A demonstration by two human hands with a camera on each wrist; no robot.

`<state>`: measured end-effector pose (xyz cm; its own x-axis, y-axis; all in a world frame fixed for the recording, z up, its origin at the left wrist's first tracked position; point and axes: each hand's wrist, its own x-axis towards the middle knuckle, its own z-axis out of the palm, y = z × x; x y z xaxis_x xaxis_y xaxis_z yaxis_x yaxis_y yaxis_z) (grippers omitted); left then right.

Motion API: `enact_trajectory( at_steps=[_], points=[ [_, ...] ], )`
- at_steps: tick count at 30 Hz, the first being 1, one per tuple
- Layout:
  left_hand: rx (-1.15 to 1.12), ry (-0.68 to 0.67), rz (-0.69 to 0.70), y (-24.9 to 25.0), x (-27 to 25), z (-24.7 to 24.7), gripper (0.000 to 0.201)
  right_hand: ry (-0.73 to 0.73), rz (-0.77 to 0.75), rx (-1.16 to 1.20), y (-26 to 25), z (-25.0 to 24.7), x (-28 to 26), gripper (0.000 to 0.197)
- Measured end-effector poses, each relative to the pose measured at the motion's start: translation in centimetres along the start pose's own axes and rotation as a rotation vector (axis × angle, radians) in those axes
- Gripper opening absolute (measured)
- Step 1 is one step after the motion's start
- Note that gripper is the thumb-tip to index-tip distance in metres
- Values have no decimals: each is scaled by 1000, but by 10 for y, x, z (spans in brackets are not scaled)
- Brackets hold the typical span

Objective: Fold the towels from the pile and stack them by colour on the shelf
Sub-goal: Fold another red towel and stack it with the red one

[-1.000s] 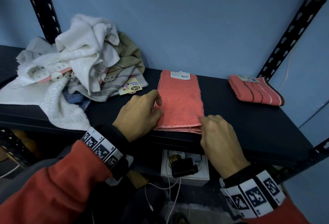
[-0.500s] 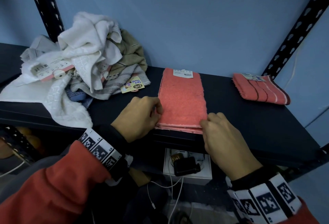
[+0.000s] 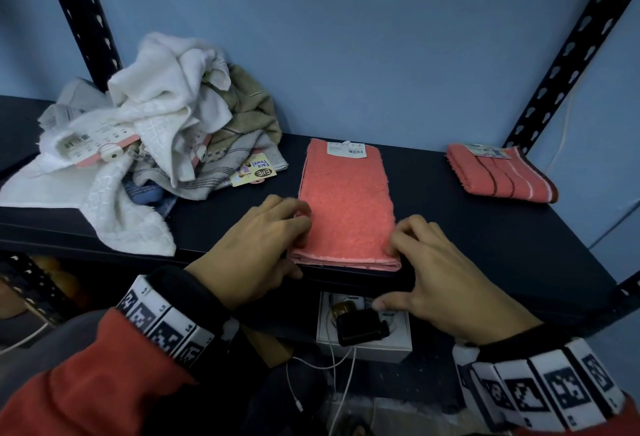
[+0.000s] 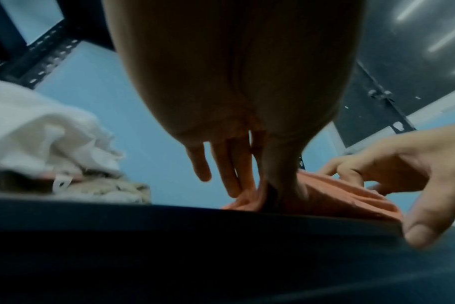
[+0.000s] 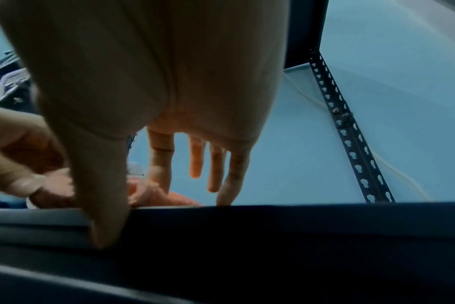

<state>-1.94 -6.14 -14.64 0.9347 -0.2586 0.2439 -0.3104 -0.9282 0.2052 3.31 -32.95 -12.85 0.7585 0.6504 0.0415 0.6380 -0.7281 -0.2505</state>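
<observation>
A coral towel (image 3: 346,203), folded into a long strip with a white label at its far end, lies in the middle of the dark shelf (image 3: 485,245). My left hand (image 3: 299,227) is at its near left corner. In the left wrist view, thumb and fingers (image 4: 237,181) pinch the towel's layers (image 4: 338,195). My right hand (image 3: 398,241) is at the near right corner; its straight fingers (image 5: 159,174) touch the towel's edge (image 5: 174,199) and the thumb hangs over the shelf front. A folded coral striped towel (image 3: 502,172) lies at the back right. The unfolded pile (image 3: 156,116) sits at the left.
The pile holds white, beige, grey-striped and blue towels, with card tags, and one white towel hangs over the shelf front. Black slotted uprights (image 3: 568,54) stand at the shelf's back corners. Below the shelf sits a white box (image 3: 363,349) with a black device and cables.
Both hands stay at the coral towel's near corners. The left hand has slid slightly toward the near edge, and the right thumb now hangs below the shelf front.
</observation>
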Motion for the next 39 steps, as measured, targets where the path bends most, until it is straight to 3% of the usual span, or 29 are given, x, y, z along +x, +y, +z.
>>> enact_trajectory(
  at_steps=[3,6,9,13,16,19,21,24,27,30,32,34,39],
  points=[
    [-237,120,-13,0,0,-6,22,62,-63,63,1,4,2,32],
    [-443,312,-106,5,-1,-14,9,175,-139,432,-5,2,0,14],
    [-549,502,-153,12,0,-17,8,358,-135,761,-16,-8,1,9],
    [-612,601,-188,23,3,-13,9,527,-15,1077,-23,-5,7,11],
    [-721,564,-330,17,6,-3,16,397,74,1212,-26,1,8,32],
    [-893,520,-611,0,12,7,23,188,19,1146,-22,5,8,48],
    [-979,491,-674,-6,13,5,23,227,40,1016,-18,11,11,40],
    [-937,360,-497,-4,8,-5,16,313,142,1027,-13,18,15,35],
    [-701,298,-396,-4,9,-12,13,353,136,1042,-15,13,22,35],
    [-408,346,-392,-3,31,-17,24,409,114,881,-13,9,45,35],
    [-283,294,-393,-4,50,-12,29,393,113,620,-11,14,62,37],
    [-257,206,-420,-7,60,0,31,329,141,410,-9,20,73,39],
    [-184,75,-468,-13,70,13,39,227,184,293,-5,20,81,44]
  ],
)
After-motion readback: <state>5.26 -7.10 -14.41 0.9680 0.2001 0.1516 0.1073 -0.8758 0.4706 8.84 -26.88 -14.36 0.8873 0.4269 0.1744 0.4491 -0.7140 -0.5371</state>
